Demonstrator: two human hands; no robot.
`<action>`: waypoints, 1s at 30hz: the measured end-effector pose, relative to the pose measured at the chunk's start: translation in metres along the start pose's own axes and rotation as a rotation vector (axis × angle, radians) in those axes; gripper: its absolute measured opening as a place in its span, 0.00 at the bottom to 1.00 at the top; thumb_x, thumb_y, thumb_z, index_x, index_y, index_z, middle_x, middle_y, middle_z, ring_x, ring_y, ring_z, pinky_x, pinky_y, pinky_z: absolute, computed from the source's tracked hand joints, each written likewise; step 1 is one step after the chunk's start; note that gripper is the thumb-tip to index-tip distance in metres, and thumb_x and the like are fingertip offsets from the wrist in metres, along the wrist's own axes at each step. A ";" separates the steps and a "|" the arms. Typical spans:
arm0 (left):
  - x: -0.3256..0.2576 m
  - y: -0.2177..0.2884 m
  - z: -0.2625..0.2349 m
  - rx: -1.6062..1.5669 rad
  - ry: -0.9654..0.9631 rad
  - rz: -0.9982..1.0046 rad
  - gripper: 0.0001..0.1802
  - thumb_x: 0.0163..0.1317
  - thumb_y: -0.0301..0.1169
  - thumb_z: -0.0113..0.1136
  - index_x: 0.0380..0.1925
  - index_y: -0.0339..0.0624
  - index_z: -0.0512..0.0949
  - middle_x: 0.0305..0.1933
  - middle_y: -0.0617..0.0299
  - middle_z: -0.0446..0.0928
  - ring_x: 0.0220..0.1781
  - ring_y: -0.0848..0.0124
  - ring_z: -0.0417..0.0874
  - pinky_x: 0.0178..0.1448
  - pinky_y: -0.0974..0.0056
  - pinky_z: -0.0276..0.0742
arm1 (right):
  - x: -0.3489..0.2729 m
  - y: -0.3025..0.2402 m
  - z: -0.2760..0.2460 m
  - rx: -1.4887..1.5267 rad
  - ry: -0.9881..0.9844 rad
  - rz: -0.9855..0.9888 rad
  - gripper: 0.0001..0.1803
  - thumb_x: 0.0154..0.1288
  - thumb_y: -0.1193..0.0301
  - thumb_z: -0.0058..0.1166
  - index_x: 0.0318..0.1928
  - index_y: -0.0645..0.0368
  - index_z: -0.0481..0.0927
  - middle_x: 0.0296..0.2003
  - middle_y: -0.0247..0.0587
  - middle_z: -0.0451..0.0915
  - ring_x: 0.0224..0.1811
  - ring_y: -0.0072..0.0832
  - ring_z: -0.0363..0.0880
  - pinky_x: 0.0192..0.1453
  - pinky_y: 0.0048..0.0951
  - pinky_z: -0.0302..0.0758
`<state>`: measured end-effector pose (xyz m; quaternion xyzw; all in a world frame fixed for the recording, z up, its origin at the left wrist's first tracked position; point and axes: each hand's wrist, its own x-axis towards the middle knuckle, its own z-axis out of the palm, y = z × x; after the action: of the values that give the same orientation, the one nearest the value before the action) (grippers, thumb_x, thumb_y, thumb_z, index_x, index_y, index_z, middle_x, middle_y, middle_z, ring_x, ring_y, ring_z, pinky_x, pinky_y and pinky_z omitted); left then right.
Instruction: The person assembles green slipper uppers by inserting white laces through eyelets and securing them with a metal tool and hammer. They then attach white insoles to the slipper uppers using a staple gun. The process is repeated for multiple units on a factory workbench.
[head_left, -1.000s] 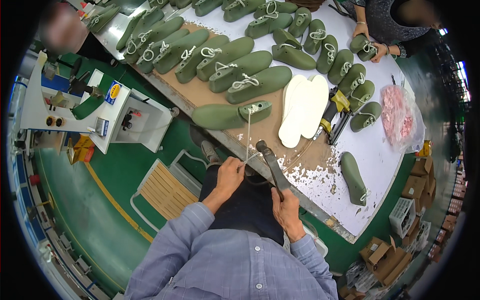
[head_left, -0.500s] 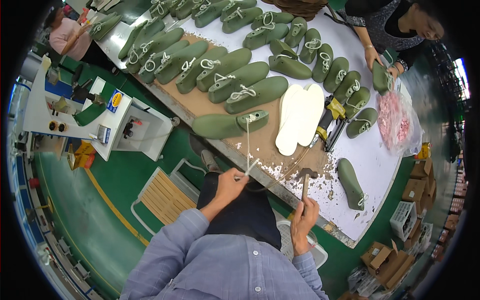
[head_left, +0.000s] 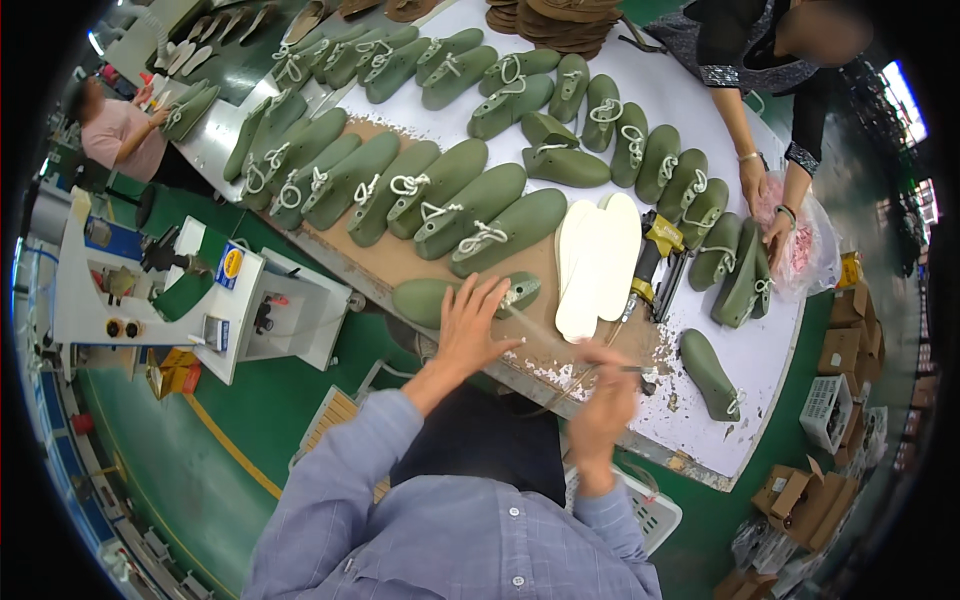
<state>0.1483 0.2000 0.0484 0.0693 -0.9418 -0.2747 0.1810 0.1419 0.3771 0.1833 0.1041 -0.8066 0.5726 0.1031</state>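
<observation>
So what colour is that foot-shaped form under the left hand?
Dull olive green; the foot-shaped form under the left hand shows in the head view.

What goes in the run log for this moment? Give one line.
left hand: fingers spread on green shoe last | right hand: blurred, holding thin tool | white insoles beside | workbench

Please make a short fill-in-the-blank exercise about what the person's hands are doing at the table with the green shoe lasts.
1. The left hand rests on a ____ shoe last.
2. The right hand holds a thin ____.
3. Two pale insoles lie on the ____, past the right hand.
4. Each last in the rows carries a white ____.

Missing words: green; tool; table; cord
</observation>
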 end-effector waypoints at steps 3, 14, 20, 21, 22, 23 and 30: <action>0.011 -0.055 0.029 -0.091 -0.132 0.131 0.32 0.42 0.41 0.81 0.51 0.51 0.83 0.59 0.65 0.81 0.63 0.58 0.78 0.66 0.49 0.68 | 0.009 -0.062 0.029 0.289 -0.745 -0.218 0.09 0.74 0.79 0.51 0.48 0.62 0.83 0.36 0.43 0.85 0.33 0.34 0.84 0.39 0.31 0.80; 0.014 -0.078 0.023 -0.337 -0.374 0.137 0.28 0.46 0.43 0.80 0.48 0.47 0.83 0.51 0.64 0.84 0.59 0.61 0.81 0.61 0.54 0.74 | 0.011 0.062 0.073 -0.337 -0.334 0.200 0.06 0.68 0.75 0.61 0.44 0.62 0.86 0.37 0.49 0.87 0.34 0.40 0.86 0.40 0.40 0.81; 0.020 -0.078 0.022 -0.387 -0.364 0.162 0.26 0.42 0.37 0.82 0.44 0.46 0.84 0.50 0.63 0.86 0.54 0.60 0.85 0.58 0.55 0.77 | 0.008 0.086 0.077 -0.515 -0.450 0.176 0.08 0.68 0.68 0.63 0.42 0.59 0.87 0.35 0.52 0.86 0.35 0.50 0.86 0.40 0.45 0.80; 0.021 -0.078 0.021 -0.389 -0.353 0.175 0.26 0.43 0.37 0.82 0.44 0.46 0.83 0.50 0.63 0.86 0.53 0.59 0.85 0.57 0.54 0.77 | 0.013 0.082 0.077 -0.590 -0.511 0.169 0.09 0.67 0.67 0.63 0.42 0.58 0.88 0.33 0.52 0.86 0.35 0.50 0.86 0.39 0.46 0.80; 0.022 -0.078 0.022 -0.390 -0.341 0.188 0.26 0.43 0.37 0.82 0.44 0.46 0.83 0.49 0.62 0.86 0.53 0.59 0.85 0.57 0.54 0.77 | 0.019 0.078 0.078 -0.665 -0.573 0.161 0.09 0.67 0.66 0.64 0.42 0.57 0.88 0.31 0.51 0.86 0.34 0.50 0.86 0.39 0.47 0.80; 0.022 -0.077 0.022 -0.391 -0.329 0.200 0.27 0.43 0.37 0.82 0.44 0.46 0.83 0.48 0.62 0.86 0.53 0.59 0.85 0.57 0.54 0.77 | 0.025 0.074 0.078 -0.739 -0.635 0.152 0.10 0.66 0.65 0.65 0.42 0.55 0.88 0.30 0.51 0.86 0.33 0.50 0.86 0.38 0.47 0.80; 0.017 -0.081 0.024 -0.412 -0.369 0.230 0.29 0.46 0.40 0.80 0.49 0.47 0.81 0.48 0.57 0.83 0.54 0.53 0.83 0.57 0.50 0.75 | 0.074 0.060 0.103 -0.881 -1.004 0.128 0.13 0.64 0.63 0.58 0.31 0.59 0.88 0.29 0.54 0.86 0.35 0.52 0.88 0.42 0.48 0.83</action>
<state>0.1260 0.1397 -0.0092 -0.1270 -0.8848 -0.4458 0.0471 0.0493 0.2955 0.1167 0.2580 -0.9196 0.0769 -0.2860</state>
